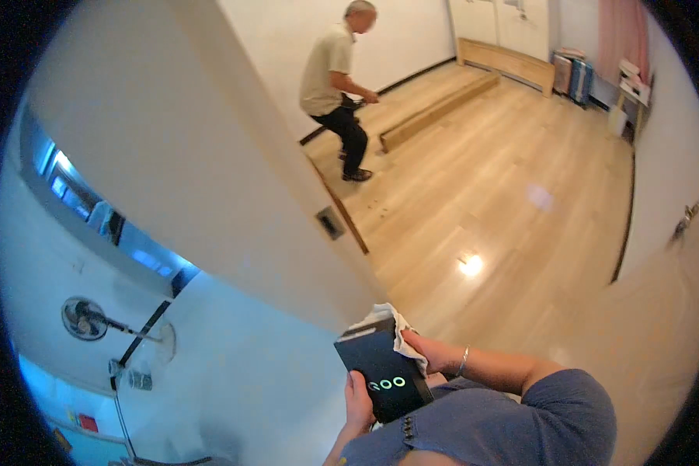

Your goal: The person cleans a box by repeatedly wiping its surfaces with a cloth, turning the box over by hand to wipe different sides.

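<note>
In front of my body is a flat dark box (369, 359) with pale lettering on its face, tilted in my hands. My left hand (358, 402) grips its lower left side, with the thumb lying along the edge. On the box's other side, my right hand (433, 353) presses a crumpled white cloth (409, 351) against the edge. The cloth also bunches over the top end of the box. Most of the right fingers are hidden by the cloth.
Beyond a doorway, a person (334, 85) stands half-crouched beside a long wooden board (435, 113) on the wood floor. Suitcases (572, 76) and a wooden panel (505, 66) stand at the back. A door handle (686, 220) is at right, a standing fan (85, 319) at left.
</note>
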Action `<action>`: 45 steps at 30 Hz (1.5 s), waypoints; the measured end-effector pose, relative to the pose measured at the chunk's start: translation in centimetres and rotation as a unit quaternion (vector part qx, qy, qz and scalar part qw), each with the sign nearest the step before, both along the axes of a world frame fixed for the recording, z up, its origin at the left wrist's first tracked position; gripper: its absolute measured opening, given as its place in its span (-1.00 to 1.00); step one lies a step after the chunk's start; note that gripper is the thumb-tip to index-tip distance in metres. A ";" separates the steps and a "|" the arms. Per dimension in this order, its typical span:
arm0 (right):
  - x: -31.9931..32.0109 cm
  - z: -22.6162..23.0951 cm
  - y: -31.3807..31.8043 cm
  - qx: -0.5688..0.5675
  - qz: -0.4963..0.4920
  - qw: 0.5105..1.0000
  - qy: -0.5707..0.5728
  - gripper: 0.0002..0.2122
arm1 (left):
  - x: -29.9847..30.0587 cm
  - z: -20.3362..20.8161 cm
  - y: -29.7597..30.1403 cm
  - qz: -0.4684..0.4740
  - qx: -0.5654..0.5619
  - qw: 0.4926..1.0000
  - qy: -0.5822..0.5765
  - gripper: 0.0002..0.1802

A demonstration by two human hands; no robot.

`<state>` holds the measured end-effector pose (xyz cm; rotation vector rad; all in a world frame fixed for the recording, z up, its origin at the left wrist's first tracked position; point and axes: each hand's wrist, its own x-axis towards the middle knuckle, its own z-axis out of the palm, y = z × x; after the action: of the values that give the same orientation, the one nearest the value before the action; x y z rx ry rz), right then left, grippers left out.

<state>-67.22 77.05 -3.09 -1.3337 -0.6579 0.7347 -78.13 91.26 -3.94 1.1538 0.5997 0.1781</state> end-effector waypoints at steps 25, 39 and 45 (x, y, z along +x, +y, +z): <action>-3.1 -1.2 -4.4 -0.480 -0.235 0.829 -0.162 -0.59 | 4.6 0.7 3.2 -0.135 -0.088 0.986 -0.040 -0.56; -7.4 2.0 -3.7 -0.329 -0.212 0.903 -0.175 -0.43 | 3.3 0.5 3.1 -0.229 -0.071 0.970 -0.035 -0.53; -8.2 4.2 -4.3 -0.250 -0.279 0.926 -0.040 -0.55 | 3.9 -0.6 1.9 -0.324 0.007 0.946 -0.007 -0.38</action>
<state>-75.44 72.74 1.11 -1.9183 -0.1209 0.3866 -74.27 93.13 -4.56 1.3052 0.1822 -0.3732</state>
